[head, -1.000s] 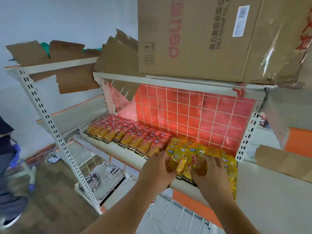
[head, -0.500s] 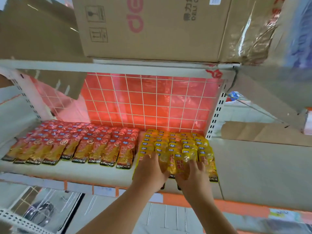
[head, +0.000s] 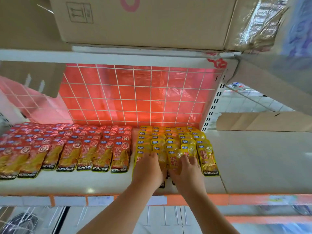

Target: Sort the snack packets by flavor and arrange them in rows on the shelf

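Yellow packets [head: 173,142], front row: my left hand [head: 148,168] flat, my right hand [head: 187,168] spread, both pressing. I judge a careless shove may slide the slick rows into the red packets [head: 101,152].

Only the person's hands and forearms were in view. The left hand [head: 148,168] and the right hand [head: 187,171] were bare, with smooth backs and short fingers rounded at the tips. The left forearm [head: 118,211] and the right forearm [head: 207,211] were bare as well, uncovered along all that showed, slim at the wrists and broader lower down. The nails were too blurred to make out.
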A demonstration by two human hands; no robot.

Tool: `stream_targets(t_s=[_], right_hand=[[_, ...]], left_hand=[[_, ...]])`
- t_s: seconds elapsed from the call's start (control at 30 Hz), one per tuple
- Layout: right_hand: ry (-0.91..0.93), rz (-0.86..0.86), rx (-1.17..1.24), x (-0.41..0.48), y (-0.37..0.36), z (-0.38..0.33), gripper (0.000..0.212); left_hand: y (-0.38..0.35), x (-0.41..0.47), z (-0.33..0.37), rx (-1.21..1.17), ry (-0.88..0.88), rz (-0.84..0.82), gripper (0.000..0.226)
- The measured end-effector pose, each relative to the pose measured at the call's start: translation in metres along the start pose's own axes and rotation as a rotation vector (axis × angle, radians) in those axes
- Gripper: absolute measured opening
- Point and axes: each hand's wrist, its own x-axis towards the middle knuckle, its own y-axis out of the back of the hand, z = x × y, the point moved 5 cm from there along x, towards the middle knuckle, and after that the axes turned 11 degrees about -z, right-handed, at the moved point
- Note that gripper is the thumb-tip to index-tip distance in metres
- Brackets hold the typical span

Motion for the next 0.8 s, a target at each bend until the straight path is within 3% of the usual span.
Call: stream_targets(t_s=[0.8], right_hand=[[0.043, 0.059, -0.074, 0.005, -0.015, 0.006, 0.047]], left_hand=[[-0.004, 0.006, -0.003, 0.036, -0.026, 0.048, 0.04]])
